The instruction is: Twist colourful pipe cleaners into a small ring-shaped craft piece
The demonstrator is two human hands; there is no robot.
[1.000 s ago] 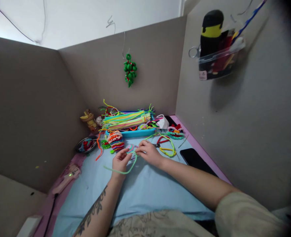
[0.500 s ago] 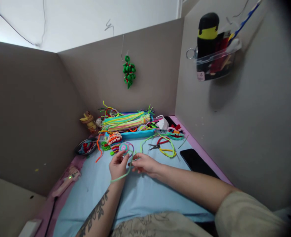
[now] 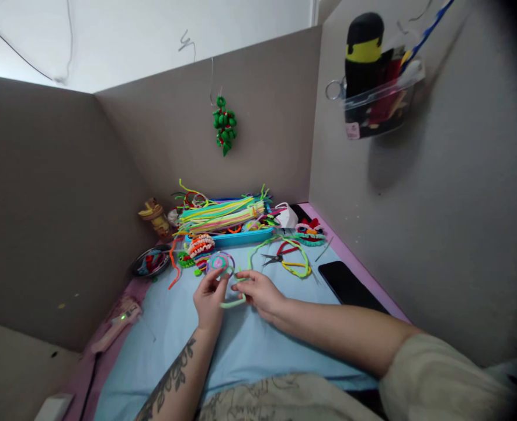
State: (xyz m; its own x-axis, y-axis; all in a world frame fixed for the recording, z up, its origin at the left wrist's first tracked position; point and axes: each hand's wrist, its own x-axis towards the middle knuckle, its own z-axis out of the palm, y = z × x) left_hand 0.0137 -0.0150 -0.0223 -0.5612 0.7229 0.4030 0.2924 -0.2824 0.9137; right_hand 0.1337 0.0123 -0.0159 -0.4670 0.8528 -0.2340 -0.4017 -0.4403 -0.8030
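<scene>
My left hand [image 3: 208, 298] and my right hand [image 3: 258, 292] meet over a light blue mat [image 3: 240, 345], both pinching a light green pipe cleaner [image 3: 234, 302] that curves into a loop between them. Just beyond my fingers lies a coiled disc of pink, green and purple pipe cleaner [image 3: 219, 261]. The green strand seems to run up to that disc, though I cannot tell whether they are joined.
A blue tray [image 3: 236, 237] of several coloured pipe cleaners stands at the back, with finished coils beside it. Scissors [image 3: 278, 256] and loose yellow-green strands lie right of the disc, a black phone [image 3: 343, 279] further right, a glue gun [image 3: 115, 321] at left. Grey partitions enclose the desk.
Both hands have drawn back toward me from the disc. The long trailing green strand has been gathered into a short loop between my fingers.
</scene>
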